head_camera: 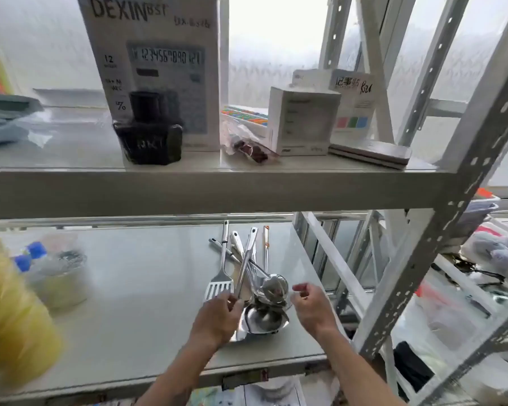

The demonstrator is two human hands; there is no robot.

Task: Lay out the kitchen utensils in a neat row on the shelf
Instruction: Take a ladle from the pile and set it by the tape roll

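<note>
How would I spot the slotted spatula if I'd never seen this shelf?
Look at the lower shelf, where a pile of steel utensils lies by the person's hands. The slotted spatula is leftmost in that pile, beside the left hand. Only it has a flat blade cut with slots; its neighbours have round bowls.

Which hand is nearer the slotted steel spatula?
Left. The left hand touches the slotted steel spatula at its blade's near edge; the right hand hovers apart, beyond the ladles.
</note>
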